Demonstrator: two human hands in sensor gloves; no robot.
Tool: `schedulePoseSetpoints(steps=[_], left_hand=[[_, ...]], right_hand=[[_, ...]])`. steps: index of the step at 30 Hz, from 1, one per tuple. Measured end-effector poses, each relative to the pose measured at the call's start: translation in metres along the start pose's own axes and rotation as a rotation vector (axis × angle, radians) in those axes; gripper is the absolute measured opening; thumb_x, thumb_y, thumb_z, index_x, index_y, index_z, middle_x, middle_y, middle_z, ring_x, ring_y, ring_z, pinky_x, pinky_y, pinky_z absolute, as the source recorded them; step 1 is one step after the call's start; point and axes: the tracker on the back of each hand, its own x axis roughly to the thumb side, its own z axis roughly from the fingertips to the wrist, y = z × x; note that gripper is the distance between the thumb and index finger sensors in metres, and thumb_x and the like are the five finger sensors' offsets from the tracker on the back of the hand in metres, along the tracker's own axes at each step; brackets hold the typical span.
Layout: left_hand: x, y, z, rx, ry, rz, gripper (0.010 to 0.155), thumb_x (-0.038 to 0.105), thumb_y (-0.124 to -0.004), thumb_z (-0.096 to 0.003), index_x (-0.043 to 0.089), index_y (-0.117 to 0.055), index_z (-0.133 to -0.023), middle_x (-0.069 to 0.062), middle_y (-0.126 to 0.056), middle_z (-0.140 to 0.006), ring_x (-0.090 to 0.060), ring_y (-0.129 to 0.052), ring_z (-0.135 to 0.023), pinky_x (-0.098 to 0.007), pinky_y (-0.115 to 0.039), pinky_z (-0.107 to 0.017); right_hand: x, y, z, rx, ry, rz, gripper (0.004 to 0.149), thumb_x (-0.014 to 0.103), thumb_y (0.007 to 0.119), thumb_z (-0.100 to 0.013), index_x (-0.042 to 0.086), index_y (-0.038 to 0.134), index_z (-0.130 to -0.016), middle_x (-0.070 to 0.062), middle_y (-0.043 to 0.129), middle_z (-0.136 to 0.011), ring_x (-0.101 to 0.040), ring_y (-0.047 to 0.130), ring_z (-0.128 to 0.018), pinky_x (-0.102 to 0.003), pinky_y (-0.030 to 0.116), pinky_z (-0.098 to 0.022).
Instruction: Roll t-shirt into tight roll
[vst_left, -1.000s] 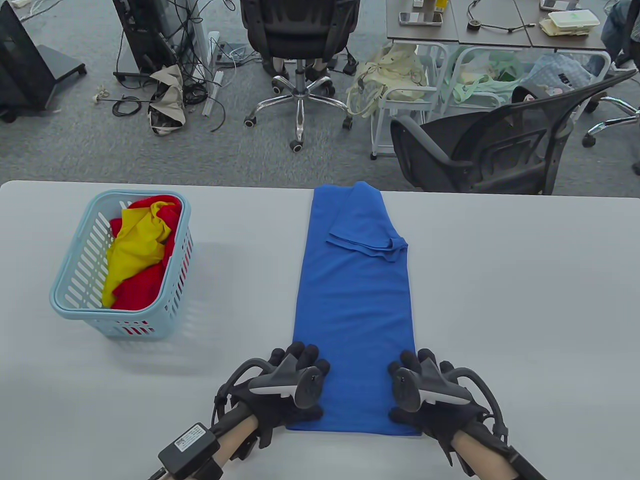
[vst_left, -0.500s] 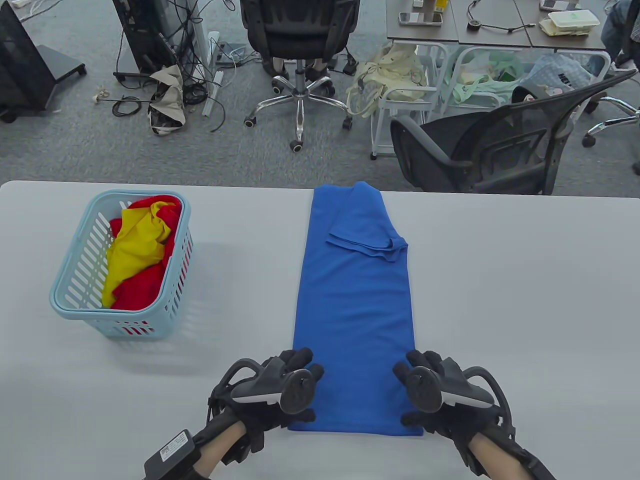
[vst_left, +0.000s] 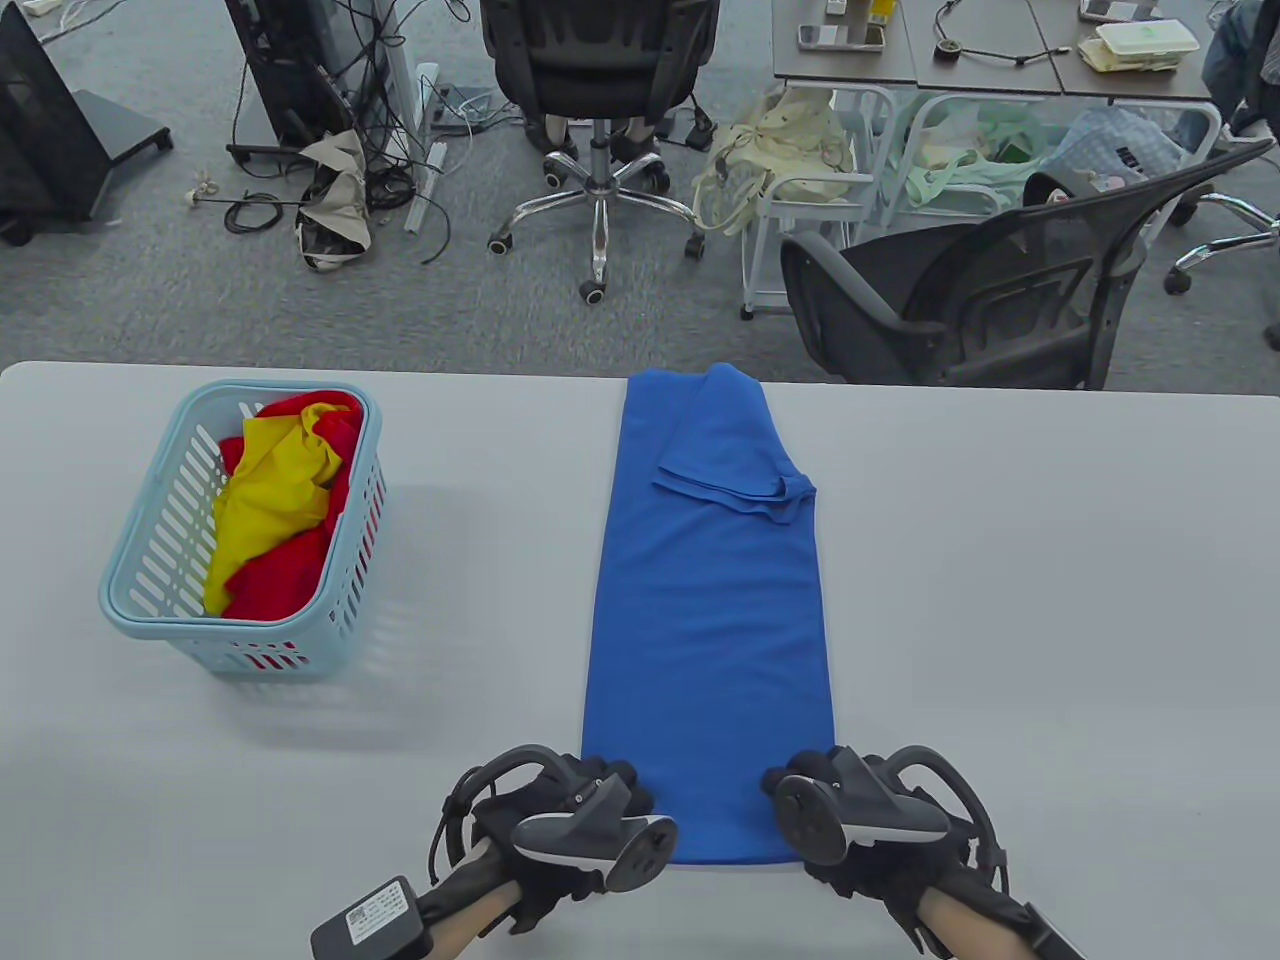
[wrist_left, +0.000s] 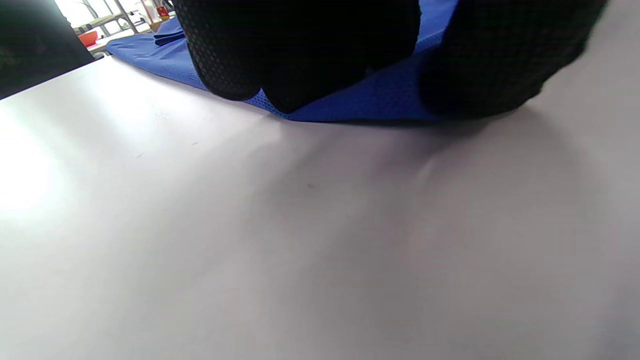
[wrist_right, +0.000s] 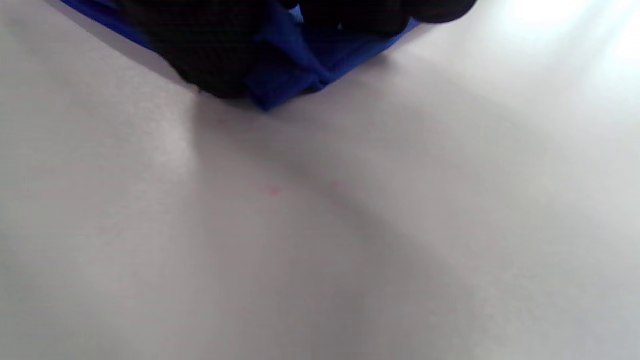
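Both hands (vst_left: 585, 820) (vst_left: 850, 815) pinch the long, flat blue knit t-shirt's (vst_left: 710, 600) hem

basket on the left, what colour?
Light blue basket, holding red and yellow cloth. Best seen in the table view.
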Motion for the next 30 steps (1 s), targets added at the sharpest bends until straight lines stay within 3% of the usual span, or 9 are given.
schedulePoseSetpoints(steps=[5, 7, 12, 15, 19, 21, 23, 26, 30], left_hand=[[-0.002, 0.0, -0.009, 0.084, 0.057, -0.003, 0.063, 0.043, -0.076, -0.0512, 0.023, -0.054, -0.107, 0.007, -0.081, -0.093, -0.009, -0.095, -0.072, -0.035, -0.086, -0.064], [-0.007, 0.0, -0.012, 0.115, 0.046, 0.02, 0.063, 0.044, -0.077, -0.0489, 0.023, -0.058, -0.105, 0.009, -0.085, -0.087, -0.007, -0.098, -0.066, -0.034, -0.089, -0.06], [-0.019, 0.004, -0.011, 0.136, 0.049, 0.145, 0.051, 0.042, -0.075, -0.0487, 0.029, -0.073, -0.098, 0.008, -0.092, -0.083, -0.007, -0.101, -0.062, -0.035, -0.091, -0.058], [-0.036, 0.009, -0.004, 0.203, 0.092, 0.27, 0.041, 0.042, -0.071, -0.0522, 0.031, -0.08, -0.091, 0.007, -0.093, -0.078, -0.011, -0.099, -0.063, -0.04, -0.088, -0.061], [-0.066, 0.023, 0.017, 0.344, 0.146, 0.519, 0.042, 0.04, -0.061, -0.0564, 0.031, -0.072, -0.095, -0.001, -0.073, -0.104, -0.024, -0.083, -0.09, -0.051, -0.071, -0.075], [-0.075, 0.024, 0.023, 0.403, 0.139, 0.616, 0.042, 0.04, -0.061, -0.0565, 0.028, -0.07, -0.096, -0.005, -0.063, -0.115, -0.031, -0.074, -0.103, -0.057, -0.064, -0.079], [-0.082, 0.023, 0.025, 0.441, 0.12, 0.678, 0.043, 0.039, -0.061, -0.0561, 0.027, -0.069, -0.096, -0.005, -0.064, -0.12, -0.035, -0.068, -0.111, -0.059, -0.063, -0.08], [-0.088, 0.016, 0.017, 0.436, 0.045, 0.758, 0.045, 0.038, -0.059, -0.0551, 0.024, -0.064, -0.097, -0.009, -0.072, -0.116, -0.036, -0.079, -0.107, -0.053, -0.069, -0.079], [-0.094, 0.006, 0.005, 0.405, -0.022, 0.96, 0.045, 0.035, -0.059, -0.0545, 0.02, -0.061, -0.097, -0.009, -0.085, -0.104, -0.034, -0.092, -0.095, -0.05, -0.076, -0.074]], right_hand=[[0.0, -0.002, -0.007, -0.087, 0.079, 0.067, 0.063, 0.028, 0.078, -0.062, 0.026, 0.042, -0.114, -0.003, 0.062, -0.107, -0.023, 0.074, -0.092, -0.046, 0.064, -0.068], [-0.008, -0.006, -0.009, -0.082, 0.082, 0.002, 0.057, 0.028, 0.077, -0.063, 0.027, 0.048, -0.112, -0.002, 0.068, -0.104, -0.022, 0.08, -0.087, -0.045, 0.067, -0.065], [-0.021, -0.01, -0.003, -0.092, 0.091, -0.099, 0.038, 0.029, 0.068, -0.065, 0.029, 0.064, -0.103, -0.008, 0.069, -0.102, -0.022, 0.086, -0.079, -0.045, 0.07, -0.061], [-0.028, -0.025, 0.008, -0.175, 0.097, -0.152, 0.035, 0.03, 0.066, -0.066, 0.029, 0.066, -0.101, -0.007, 0.07, -0.101, -0.022, 0.085, -0.081, -0.046, 0.069, -0.063], [-0.043, -0.043, 0.027, -0.357, 0.093, -0.316, 0.037, 0.03, 0.06, -0.068, 0.023, 0.056, -0.105, -0.008, 0.054, -0.117, -0.034, 0.064, -0.11, -0.054, 0.063, -0.071], [-0.047, -0.046, 0.03, -0.378, 0.051, -0.406, 0.038, 0.029, 0.058, -0.069, 0.02, 0.052, -0.106, -0.012, 0.045, -0.121, -0.039, 0.051, -0.116, -0.058, 0.06, -0.074], [-0.049, -0.045, 0.029, -0.381, 0.017, -0.478, 0.037, 0.028, 0.058, -0.069, 0.018, 0.053, -0.105, -0.013, 0.046, -0.121, -0.041, 0.05, -0.115, -0.059, 0.059, -0.074], [-0.054, -0.04, 0.023, -0.346, -0.015, -0.547, 0.037, 0.027, 0.058, -0.069, 0.017, 0.053, -0.104, -0.013, 0.054, -0.118, -0.041, 0.058, -0.112, -0.056, 0.062, -0.074], [-0.063, -0.031, 0.014, -0.307, -0.028, -0.672, 0.037, 0.027, 0.059, -0.069, 0.015, 0.055, -0.103, -0.01, 0.072, -0.104, -0.034, 0.083, -0.097, -0.046, 0.075, -0.068]])
